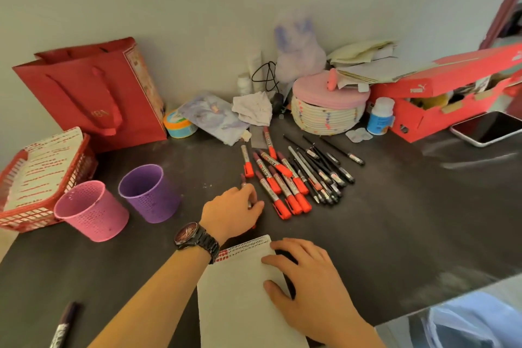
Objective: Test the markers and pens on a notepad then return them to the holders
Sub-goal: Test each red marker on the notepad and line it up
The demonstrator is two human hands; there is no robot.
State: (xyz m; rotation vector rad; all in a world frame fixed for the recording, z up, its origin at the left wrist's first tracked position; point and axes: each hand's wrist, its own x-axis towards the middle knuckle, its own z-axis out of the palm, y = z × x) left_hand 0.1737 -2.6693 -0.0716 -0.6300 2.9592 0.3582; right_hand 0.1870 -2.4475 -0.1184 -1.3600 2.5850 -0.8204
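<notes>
A white notepad [240,291] lies on the dark table, red and dark test marks along its top edge. My right hand [308,282] rests flat on its right side. My left hand [234,212], with a wristwatch, grips a red marker [243,184] lying on the table just left of the marker pile. Several red-capped markers [282,186] and several black pens [324,169] lie side by side behind the notepad. A pink holder [90,210] and a purple holder [149,192] stand at the left; nothing shows inside them.
A red basket [36,215] with marked paper sits far left, a red gift bag [93,93] behind it. A dark marker [63,325] lies at the front left. A woven lidded basket [327,110], a bottle [380,116], a red shoebox [440,99] and a phone [488,128] line the back.
</notes>
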